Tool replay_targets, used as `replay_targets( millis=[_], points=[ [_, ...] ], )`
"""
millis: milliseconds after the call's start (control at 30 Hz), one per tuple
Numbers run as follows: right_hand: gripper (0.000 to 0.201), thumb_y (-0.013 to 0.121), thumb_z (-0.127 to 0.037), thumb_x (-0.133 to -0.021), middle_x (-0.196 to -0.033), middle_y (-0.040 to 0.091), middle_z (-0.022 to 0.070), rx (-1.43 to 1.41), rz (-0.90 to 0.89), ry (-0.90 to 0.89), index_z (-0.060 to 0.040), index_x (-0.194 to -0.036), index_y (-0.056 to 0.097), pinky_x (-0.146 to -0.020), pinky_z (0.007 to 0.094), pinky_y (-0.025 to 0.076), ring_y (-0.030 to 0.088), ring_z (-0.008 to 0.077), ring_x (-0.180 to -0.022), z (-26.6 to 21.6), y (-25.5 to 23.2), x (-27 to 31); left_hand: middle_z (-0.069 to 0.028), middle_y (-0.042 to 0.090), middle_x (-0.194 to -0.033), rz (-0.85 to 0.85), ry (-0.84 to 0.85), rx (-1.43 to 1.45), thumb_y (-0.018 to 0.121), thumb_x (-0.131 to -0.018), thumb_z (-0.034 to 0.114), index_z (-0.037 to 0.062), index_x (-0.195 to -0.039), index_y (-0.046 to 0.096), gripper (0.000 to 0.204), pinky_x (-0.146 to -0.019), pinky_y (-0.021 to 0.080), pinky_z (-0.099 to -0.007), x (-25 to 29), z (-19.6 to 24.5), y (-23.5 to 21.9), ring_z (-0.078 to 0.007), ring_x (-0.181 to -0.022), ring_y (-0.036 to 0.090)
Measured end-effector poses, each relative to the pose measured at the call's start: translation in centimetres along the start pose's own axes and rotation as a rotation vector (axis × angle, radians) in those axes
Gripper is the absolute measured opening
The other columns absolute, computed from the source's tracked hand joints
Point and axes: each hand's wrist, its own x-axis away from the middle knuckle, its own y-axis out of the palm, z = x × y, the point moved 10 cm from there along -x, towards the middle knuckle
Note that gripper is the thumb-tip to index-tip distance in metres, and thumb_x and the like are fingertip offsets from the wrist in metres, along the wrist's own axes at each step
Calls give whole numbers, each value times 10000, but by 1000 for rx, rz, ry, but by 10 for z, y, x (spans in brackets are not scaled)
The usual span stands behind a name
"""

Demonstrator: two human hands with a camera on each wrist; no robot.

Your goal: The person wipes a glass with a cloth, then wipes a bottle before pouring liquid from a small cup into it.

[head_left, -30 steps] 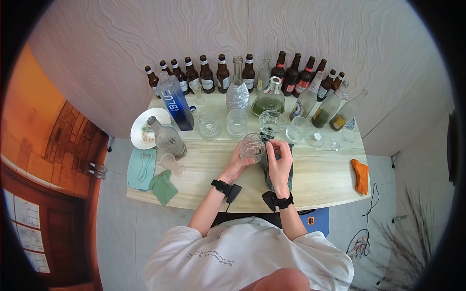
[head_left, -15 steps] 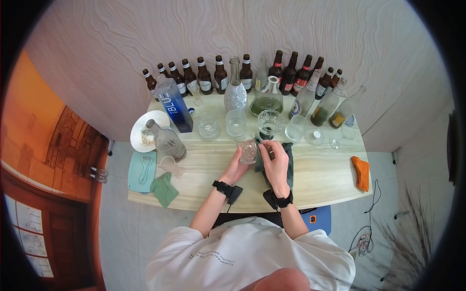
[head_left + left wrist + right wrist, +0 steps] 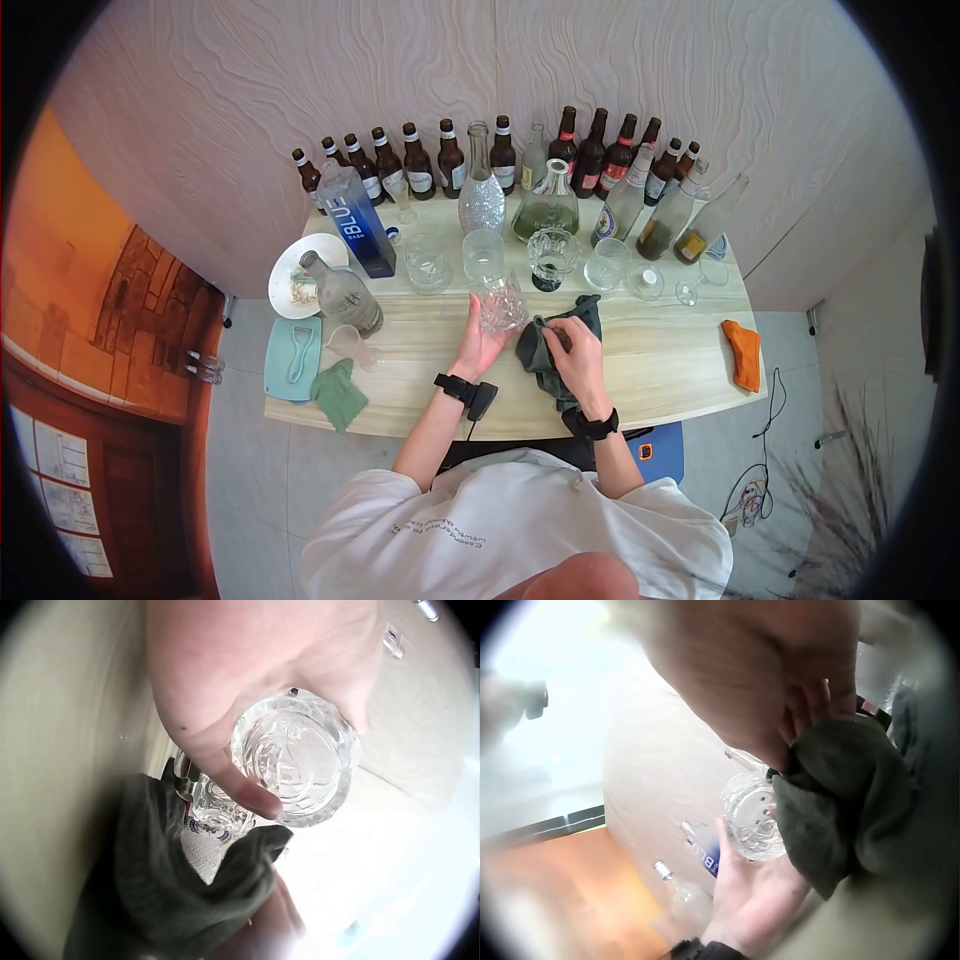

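My left hand (image 3: 478, 348) grips a clear cut-glass tumbler (image 3: 502, 305) over the middle of the table. In the left wrist view the thumb and fingers curl round the sides of this tumbler (image 3: 307, 765), whose round, patterned end faces that camera. Just to the right, my right hand (image 3: 578, 362) pinches a dark grey-green cloth (image 3: 534, 355) between thumb and fingers. The cloth (image 3: 847, 795) hangs in folds in the right wrist view, partly overlapping the glass. In the head view a small gap separates tumbler and cloth.
Behind the hands stand several glasses (image 3: 607, 264), a sparkly bottle (image 3: 482, 205), a green-filled decanter (image 3: 546, 218) and a row of brown bottles (image 3: 417, 165). At left are a blue bottle (image 3: 362, 230), white plate (image 3: 286, 285), light-blue board (image 3: 280, 370) and green cloth (image 3: 340, 395). An orange cloth (image 3: 741, 356) lies right.
The tumbler has tilted over and moved left, apart from the cloth. My right hand has drawn the cloth back from the glass, toward my body and slightly right.
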Motion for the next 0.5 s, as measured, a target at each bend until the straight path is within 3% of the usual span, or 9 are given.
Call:
replay_targets(
  millis=[133, 233, 267, 400, 500],
  points=[
    [123, 781, -56, -959, -909, 682, 125, -32, 102, 1, 7, -1050, 726, -696, 359, 529, 666, 250, -745, -23, -22, -20, -124, 659, -1448, 4, -31, -44, 376, -1046, 801, 123, -1600, 467, 881, -1035, 524, -375, 2, -3, 6, -218, -1277, 640],
    [121, 771, -38, -975, -890, 663, 80, -70, 209, -136, 7, -1075, 720, -656, 307, 489, 604, 166, -710, -60, -29, -36, -82, 631, -1490, -6, -51, -104, 408, -1032, 807, 144, -1607, 462, 879, -1042, 519, -387, 4, -3, 17, -210, -1300, 623],
    [122, 782, -38, -949, -919, 685, 100, -65, 221, -123, -8, -1056, 731, -701, 347, 527, 662, 236, -763, -68, -27, -39, -64, 618, -1506, -6, -47, -114, 452, -1019, 808, 153, -1610, 460, 882, -1045, 516, -395, 6, -5, 17, -205, -1314, 614],
    [134, 780, -40, -946, -964, 695, 106, -49, 154, -189, -8, -1062, 722, -728, 359, 543, 688, 270, -811, -78, 1, -46, -1, 577, -1543, -122, -38, -202, 666, -943, 766, 177, -1618, 451, 922, -1053, 503, -426, 12, -7, 25, -183, -1374, 563],
    [136, 776, -47, -953, -986, 703, 111, -17, 177, -199, -11, -1068, 712, -741, 372, 549, 694, 295, -828, -77, 5, -40, 4, 593, -1512, -75, -76, -237, 775, -893, 701, 183, -1591, 470, 922, -1052, 502, -425, 14, 0, 34, -182, -1364, 569]
  ],
)
